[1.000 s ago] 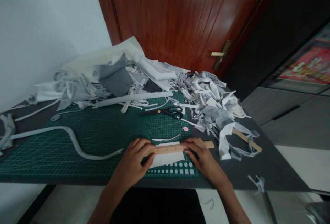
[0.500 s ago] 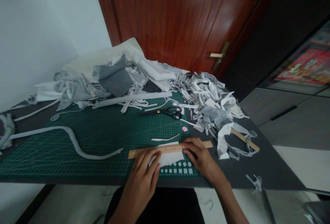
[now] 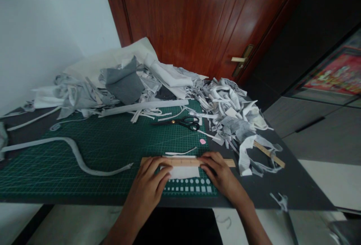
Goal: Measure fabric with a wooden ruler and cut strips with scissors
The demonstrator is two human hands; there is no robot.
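Observation:
A wooden ruler [image 3: 183, 162] lies crosswise over a small white piece of fabric [image 3: 184, 172] at the front of the green cutting mat [image 3: 107, 154]. My left hand [image 3: 152, 175] grips the ruler's left part, fingers on top and thumb at the near edge by the fabric. On the right part, my right hand [image 3: 217, 169] pinches the ruler between thumb and fingers. A thin edge of the fabric shows beyond the ruler. Just behind it rests a narrow white strip [image 3: 180, 152]. Farther back are black-handled scissors [image 3: 180, 122], their blades pointing left.
Heaps of grey and white fabric scraps [image 3: 225, 98] line the table's back and right. A long grey strip [image 3: 79, 156] curves across the mat's left. Another wooden ruler [image 3: 269, 154] lies among scraps at right. A pink disc [image 3: 202, 141] sits near the mat's right edge.
The fabric has turned so its edges run nearly parallel to the ruler, and the ruler lies more level. My left hand has shifted left and slightly up; my right hand stays about where it was.

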